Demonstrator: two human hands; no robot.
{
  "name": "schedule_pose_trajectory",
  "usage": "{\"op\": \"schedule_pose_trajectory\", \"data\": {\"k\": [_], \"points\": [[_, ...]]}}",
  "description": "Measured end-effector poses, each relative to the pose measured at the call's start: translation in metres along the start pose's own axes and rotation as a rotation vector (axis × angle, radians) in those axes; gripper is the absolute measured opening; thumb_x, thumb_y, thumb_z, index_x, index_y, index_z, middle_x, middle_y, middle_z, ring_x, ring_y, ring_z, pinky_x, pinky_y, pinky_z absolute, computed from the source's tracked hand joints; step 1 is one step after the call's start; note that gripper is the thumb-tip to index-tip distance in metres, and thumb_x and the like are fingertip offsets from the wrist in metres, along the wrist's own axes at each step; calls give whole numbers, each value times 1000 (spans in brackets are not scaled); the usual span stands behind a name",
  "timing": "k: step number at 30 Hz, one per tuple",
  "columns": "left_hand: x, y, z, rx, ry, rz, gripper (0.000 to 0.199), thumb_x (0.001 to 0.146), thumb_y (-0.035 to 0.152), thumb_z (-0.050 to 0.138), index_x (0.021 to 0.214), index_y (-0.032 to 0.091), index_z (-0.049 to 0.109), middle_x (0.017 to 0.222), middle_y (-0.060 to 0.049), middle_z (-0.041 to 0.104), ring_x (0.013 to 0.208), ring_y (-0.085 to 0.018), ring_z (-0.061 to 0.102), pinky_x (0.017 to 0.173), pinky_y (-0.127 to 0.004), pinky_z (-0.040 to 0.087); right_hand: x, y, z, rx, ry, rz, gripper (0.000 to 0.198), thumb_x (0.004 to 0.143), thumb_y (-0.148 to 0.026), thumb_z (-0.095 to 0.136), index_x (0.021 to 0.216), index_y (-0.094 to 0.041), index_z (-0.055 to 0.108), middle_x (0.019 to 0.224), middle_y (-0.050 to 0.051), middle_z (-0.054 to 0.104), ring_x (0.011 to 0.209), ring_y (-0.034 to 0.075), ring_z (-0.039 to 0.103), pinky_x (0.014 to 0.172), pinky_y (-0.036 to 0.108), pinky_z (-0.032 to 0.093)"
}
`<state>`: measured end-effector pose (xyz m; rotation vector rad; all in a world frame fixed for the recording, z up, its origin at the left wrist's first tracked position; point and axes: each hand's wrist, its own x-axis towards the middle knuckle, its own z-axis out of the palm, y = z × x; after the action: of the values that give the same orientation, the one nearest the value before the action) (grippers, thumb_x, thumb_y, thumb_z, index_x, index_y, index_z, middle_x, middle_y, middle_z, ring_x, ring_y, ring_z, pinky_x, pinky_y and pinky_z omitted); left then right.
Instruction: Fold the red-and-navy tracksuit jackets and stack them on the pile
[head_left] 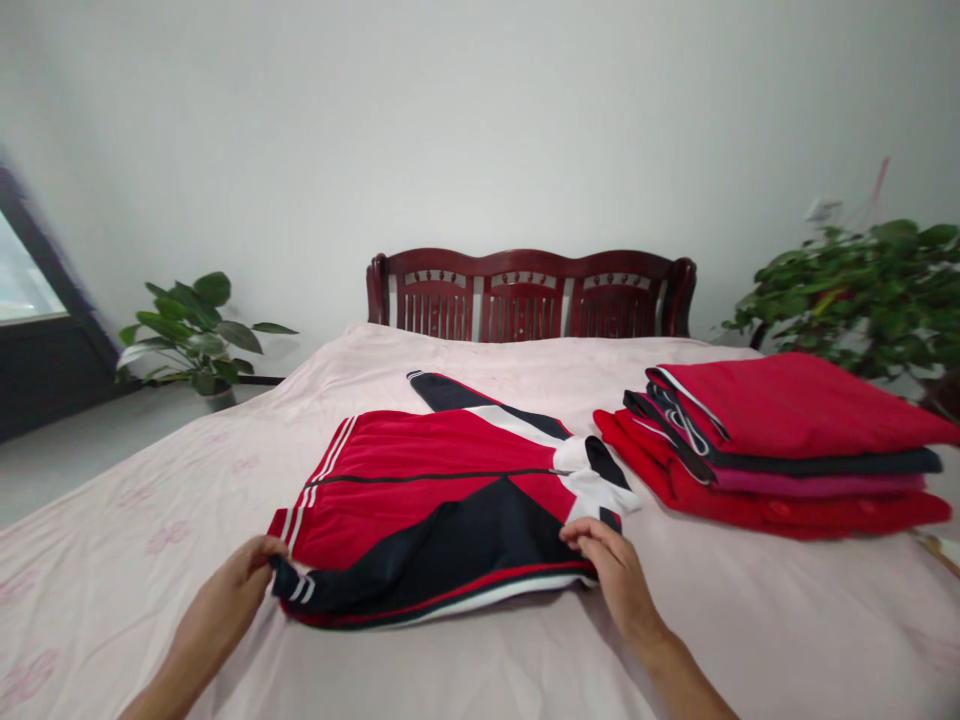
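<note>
A red, navy and white zip-up track jacket (pixel 420 450) lies front side up, its white collar to the right and its striped hem to the left. The near sleeve is laid across the body, while the far sleeve stretches out behind. My left hand (pixel 236 590) pinches the striped cuff of the near sleeve at the lower left corner. At the shoulder end of that same sleeve, my right hand (pixel 607 565) has its fingers closed on the jacket's edge; its fingertips are partly hidden.
To the right sits a stack of folded red, navy and magenta clothes (pixel 802 440). A pale pink sheet (pixel 480 670) covers the bed. Beyond it stands a dark red wooden bench back (pixel 525 290), with a potted plant (pixel 202 330) at left and a leafy plant (pixel 862 290) at right.
</note>
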<state>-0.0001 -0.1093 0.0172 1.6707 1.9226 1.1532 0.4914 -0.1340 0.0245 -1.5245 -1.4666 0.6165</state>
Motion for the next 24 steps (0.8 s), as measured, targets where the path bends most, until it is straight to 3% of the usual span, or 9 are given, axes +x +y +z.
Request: {"op": "schedule_pose_trajectory", "data": {"k": [2, 4, 8, 11, 15, 20, 24], "points": [[4, 3, -4, 73, 110, 116, 36, 77, 39, 50, 107, 24, 62, 112, -8, 69, 105, -28, 64, 94, -43, 50, 14, 1, -1, -77, 81, 6, 38, 86, -42, 42, 102, -21, 69, 109, 9, 71, 104, 26, 64, 92, 40, 48], [7, 14, -4, 121, 82, 302, 48, 85, 42, 48, 129, 24, 53, 137, -11, 57, 128, -29, 52, 107, -46, 41, 29, 2, 0, -198, 32, 4, 45, 86, -48, 47, 117, -20, 65, 122, 10, 67, 113, 27, 60, 100, 42, 43], [17, 39, 8, 367, -224, 609, 74, 78, 41, 65, 147, 31, 39, 154, -8, 41, 145, -32, 29, 117, -53, 24, 50, -1, 5, -387, -214, 94, 59, 80, -48, 59, 130, -19, 58, 112, 10, 71, 103, 28, 64, 90, 41, 47], [29, 43, 15, 518, -297, 582, 85, 70, 35, 72, 148, 30, 40, 148, -10, 49, 142, -36, 33, 117, -60, 16, 54, -9, 8, -378, -353, 42, 43, 70, -30, 64, 112, -20, 68, 97, 5, 73, 90, 24, 65, 80, 34, 47], [37, 41, 7, 503, -407, 524, 65, 70, 31, 70, 134, 29, 57, 121, -9, 68, 116, -30, 57, 111, -51, 29, 44, -18, 6, -276, -392, -139, 19, 63, -13, 50, 71, -20, 65, 77, 0, 66, 74, 18, 61, 70, 28, 45], [16, 45, -21, 460, -425, 651, 31, 76, 22, 60, 103, 31, 70, 99, -4, 68, 100, -25, 59, 105, -43, 33, 12, -19, -8, -101, -356, -332, 26, 56, -7, 40, 60, -23, 60, 94, 2, 68, 93, 19, 62, 85, 32, 46], [-9, 42, -33, 428, -533, 663, 34, 65, 6, 47, 88, 26, 62, 92, -4, 64, 90, -22, 57, 82, -33, 41, -12, -19, -18, -103, -536, -336, 35, 49, -6, 36, 57, -24, 65, 82, 1, 69, 86, 17, 64, 84, 32, 47]]}}
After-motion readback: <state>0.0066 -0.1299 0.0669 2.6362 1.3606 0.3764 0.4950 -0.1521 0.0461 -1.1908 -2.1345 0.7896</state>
